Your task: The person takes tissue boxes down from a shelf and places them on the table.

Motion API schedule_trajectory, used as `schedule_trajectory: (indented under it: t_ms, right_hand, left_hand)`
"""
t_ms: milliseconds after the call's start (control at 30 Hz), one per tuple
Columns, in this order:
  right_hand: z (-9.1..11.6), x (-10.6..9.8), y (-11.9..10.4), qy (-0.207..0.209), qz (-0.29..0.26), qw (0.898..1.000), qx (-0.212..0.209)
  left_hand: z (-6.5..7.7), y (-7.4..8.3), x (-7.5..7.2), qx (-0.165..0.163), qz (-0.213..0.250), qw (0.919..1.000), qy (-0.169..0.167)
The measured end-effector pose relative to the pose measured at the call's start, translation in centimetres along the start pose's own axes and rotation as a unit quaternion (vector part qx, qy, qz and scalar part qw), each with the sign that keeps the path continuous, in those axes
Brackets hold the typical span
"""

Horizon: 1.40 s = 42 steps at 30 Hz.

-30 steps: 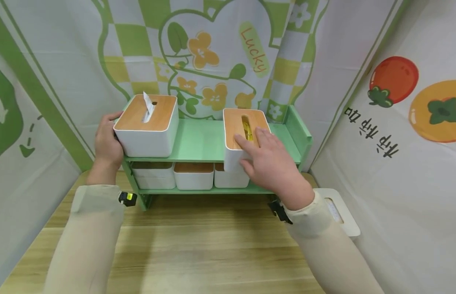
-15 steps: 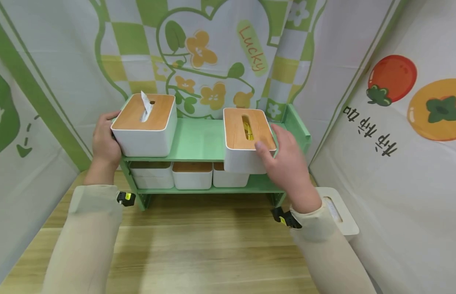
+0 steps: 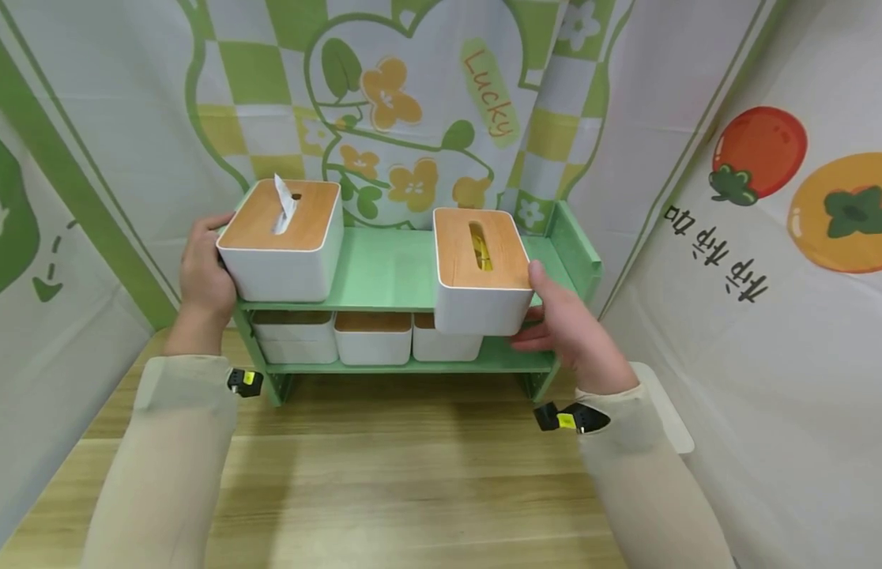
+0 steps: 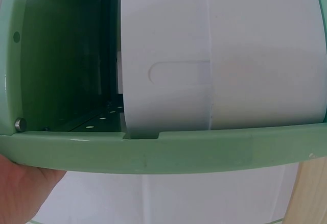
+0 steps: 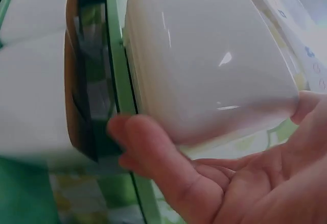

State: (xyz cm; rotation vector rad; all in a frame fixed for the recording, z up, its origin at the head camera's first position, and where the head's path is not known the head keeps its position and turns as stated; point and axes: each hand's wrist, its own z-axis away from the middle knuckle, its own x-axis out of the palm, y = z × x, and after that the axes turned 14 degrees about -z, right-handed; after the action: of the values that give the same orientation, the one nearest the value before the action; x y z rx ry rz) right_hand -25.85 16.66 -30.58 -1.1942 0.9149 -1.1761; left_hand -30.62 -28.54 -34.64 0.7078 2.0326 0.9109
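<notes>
Two white tissue boxes with wood lids stand on the top of a green shelf (image 3: 384,273). A white tissue sticks out of the left tissue box (image 3: 288,276); yellow shows in the slot of the right tissue box (image 3: 480,310), which juts over the shelf's front edge. My left hand (image 3: 208,273) grips the shelf's left side, beside the left box; some fingers are hidden. At the right box, the thumb of my right hand (image 3: 572,324) touches the lid's right edge. Its other fingers (image 5: 161,150) stretch below the box corner, and a gap shows beside them.
Several white boxes sit on the lower shelf level, including a wood-topped box (image 3: 374,341). Another pale box (image 3: 661,403) stands right of the shelf, partly behind my right forearm. Printed cloth walls (image 3: 754,332) close in the sides; a wood-grain table (image 3: 398,474) lies below.
My right hand has moved off the right box's lid to its right side and lower, fingers now below the box edge. My left hand and the left box have stayed put.
</notes>
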Motion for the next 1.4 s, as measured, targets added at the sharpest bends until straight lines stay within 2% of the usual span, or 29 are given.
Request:
schedule_trajectory:
  t_ms: [100, 167, 333, 600, 867, 1167, 1400]
  right_hand:
    - [-0.4, -0.2, 0.4, -0.018, -0.068, 0.997, 0.013]
    - [-0.4, -0.3, 0.5, -0.024, -0.090, 0.996, 0.015]
    - [0.1, -0.6, 0.8, -0.031, -0.102, 0.994, 0.017]
    - [0.8, -1.9, 1.2, -0.057, -0.129, 0.990, 0.016]
    - [0.5, -2.7, 1.9, -0.109, -0.219, 0.967, 0.068]
    - [1.0, -2.9, 1.9, -0.125, -0.231, 0.962, 0.071]
    - [0.2, -2.6, 1.6, -0.126, -0.252, 0.956, 0.084]
  left_hand:
    - [0.0, 0.2, 0.0, 0.004, 0.000, 1.0000, 0.002]
    - [0.0, 0.3, 0.0, 0.004, 0.000, 1.0000, 0.000]
    - [0.0, 0.2, 0.0, -0.002, 0.000, 1.0000, -0.004]
    - [0.1, 0.3, 0.1, 0.009, -0.001, 1.0000, 0.005]
    - [0.0, 0.3, 0.2, 0.011, 0.002, 0.9999, 0.007]
    - [0.0, 0.1, 0.1, 0.009, -0.001, 0.9999, 0.010]
    - [-0.1, 0.1, 0.0, 0.007, 0.005, 0.9999, 0.011]
